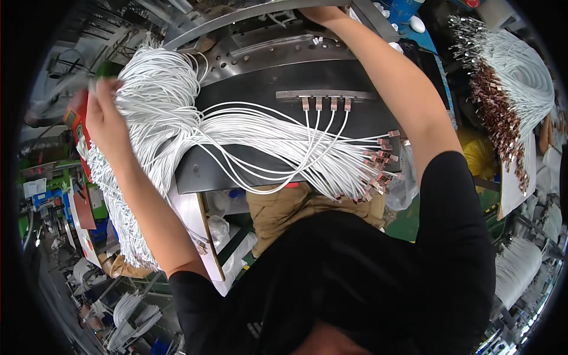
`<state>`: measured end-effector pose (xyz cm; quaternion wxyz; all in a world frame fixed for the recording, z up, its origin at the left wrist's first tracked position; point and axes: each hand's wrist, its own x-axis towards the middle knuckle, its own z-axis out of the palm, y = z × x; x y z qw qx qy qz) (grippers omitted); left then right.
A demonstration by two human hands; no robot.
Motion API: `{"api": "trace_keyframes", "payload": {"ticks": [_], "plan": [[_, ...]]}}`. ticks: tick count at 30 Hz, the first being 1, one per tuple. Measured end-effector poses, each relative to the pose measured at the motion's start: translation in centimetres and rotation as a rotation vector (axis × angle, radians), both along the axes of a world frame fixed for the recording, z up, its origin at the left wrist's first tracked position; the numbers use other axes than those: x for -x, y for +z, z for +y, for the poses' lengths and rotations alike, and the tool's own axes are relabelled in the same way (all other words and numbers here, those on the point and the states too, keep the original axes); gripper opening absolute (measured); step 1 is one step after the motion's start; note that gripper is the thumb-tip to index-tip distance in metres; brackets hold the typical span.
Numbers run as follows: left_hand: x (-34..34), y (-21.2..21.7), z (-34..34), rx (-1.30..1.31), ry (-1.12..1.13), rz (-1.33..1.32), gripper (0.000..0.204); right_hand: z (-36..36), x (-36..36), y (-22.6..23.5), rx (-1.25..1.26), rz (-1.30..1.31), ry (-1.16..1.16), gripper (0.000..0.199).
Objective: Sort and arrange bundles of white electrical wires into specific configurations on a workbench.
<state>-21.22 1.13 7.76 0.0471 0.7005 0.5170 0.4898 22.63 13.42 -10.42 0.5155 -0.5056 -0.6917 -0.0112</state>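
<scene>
A worker's left hand closes on a thick bundle of white cables at the tabletop's left edge, plug ends fanned rightward; the right hand reaches the far edge, its grip hidden.

The right hand runs into the picture's top edge, so its fingers and grip cannot be told. The left hand is motion-blurred among the white cables; its fingertips are hidden. The connector ends are too small to make out.
</scene>
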Motion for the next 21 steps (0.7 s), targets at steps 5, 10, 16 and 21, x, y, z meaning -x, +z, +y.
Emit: {"api": "trace_keyframes", "payload": {"ticks": [5,10,16,21], "plan": [[8.3,-3.5,-1.4,0.068,0.634,0.464,0.044,-12.3,6.0,3.6,0.233,-0.145,0.020,0.025],[-10.3,-11.2,-12.0,0.067,-0.516,0.407,0.020,-20.9,1.8,2.3,0.082,-0.400,-0.176,0.028],[-16.9,-13.4,-16.3,0.025,-0.663,0.409,0.023,-27.1,0.3,3.9,0.548,-0.355,0.158,0.028],[-17.4,-13.1,-14.9,0.140,-0.586,0.515,0.015,-23.0,1.5,2.6,0.419,-0.138,0.177,0.025]]}}
